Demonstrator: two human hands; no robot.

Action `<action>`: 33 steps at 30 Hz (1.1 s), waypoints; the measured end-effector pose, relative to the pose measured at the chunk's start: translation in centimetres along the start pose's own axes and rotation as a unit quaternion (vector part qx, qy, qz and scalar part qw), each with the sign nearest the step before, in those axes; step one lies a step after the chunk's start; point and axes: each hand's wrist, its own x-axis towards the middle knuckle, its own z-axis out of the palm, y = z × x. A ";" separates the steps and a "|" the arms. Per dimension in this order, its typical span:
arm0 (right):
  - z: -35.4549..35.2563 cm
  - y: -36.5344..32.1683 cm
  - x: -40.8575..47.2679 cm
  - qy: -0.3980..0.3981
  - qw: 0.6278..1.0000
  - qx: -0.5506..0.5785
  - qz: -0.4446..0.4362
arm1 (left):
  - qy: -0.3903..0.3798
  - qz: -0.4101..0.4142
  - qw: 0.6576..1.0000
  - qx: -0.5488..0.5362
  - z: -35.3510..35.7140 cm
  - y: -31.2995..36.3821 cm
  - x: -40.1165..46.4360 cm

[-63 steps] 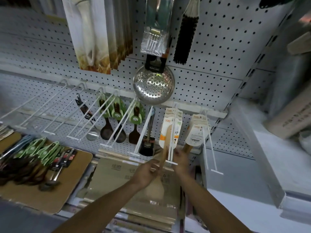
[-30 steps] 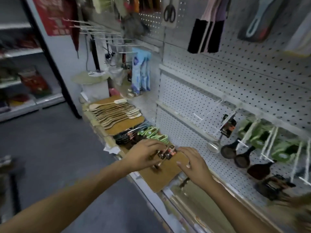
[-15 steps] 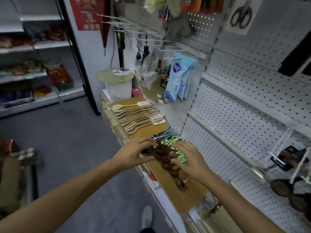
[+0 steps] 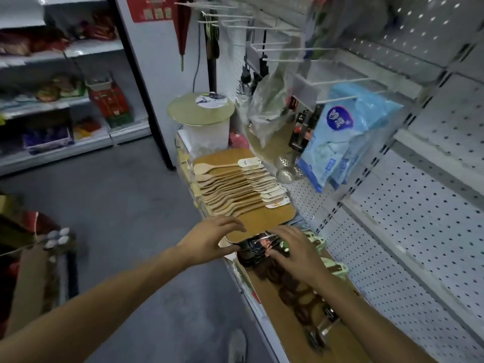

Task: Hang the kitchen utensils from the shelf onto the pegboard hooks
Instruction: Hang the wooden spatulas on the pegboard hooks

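Observation:
A row of dark-headed utensils [image 4: 293,292] with carded handles lies on a brown board [image 4: 264,297] on the shelf. My right hand [image 4: 296,254] lies over the near end of the row, fingers curled on the black and red labels [image 4: 258,244]. My left hand [image 4: 209,242] is just left of them with fingers spread and its thumb touching the dark heads. Green-carded utensils [image 4: 337,268] lie behind my right hand. Wooden spoons [image 4: 235,189] are fanned on a second board farther back. The white pegboard [image 4: 419,231] rises on the right, with bare white hooks [image 4: 314,49] above.
Blue packs [image 4: 337,132] and a plastic bag [image 4: 269,106] hang from upper hooks. Small metal strainers [image 4: 285,174] hang below them. A white bucket with a round lid [image 4: 201,111] stands at the shelf's far end. Cardboard boxes [image 4: 28,279] sit on the grey aisle floor at left.
The view has swung from the spoons on the hooks to the shelf. Both hands moved along the shelf onto the pile of dark utensils, and the right hand has closed over their labels.

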 end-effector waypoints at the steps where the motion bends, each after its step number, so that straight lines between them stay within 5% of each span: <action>1: 0.5 0.5 1.2 -0.006 1.000 0.003 0.010 | -0.005 -0.006 1.000 -0.006 0.1 -1.1 0.8; 17: 16.9 7.3 19.4 -0.042 0.959 0.103 0.260 | -0.171 -0.024 0.985 -0.015 12.9 -24.8 14.8; 21: 23.2 10.2 24.8 -0.019 0.910 0.161 0.381 | -0.211 -0.043 0.976 -0.024 17.5 -30.6 17.7; 26: 28.9 13.6 29.6 0.053 0.798 0.257 0.542 | -0.229 -0.085 0.968 -0.053 23.0 -33.9 20.6; 33: 33.0 17.6 32.6 0.128 0.713 0.345 0.597 | -0.164 -0.055 0.983 0.056 26.9 -35.0 22.7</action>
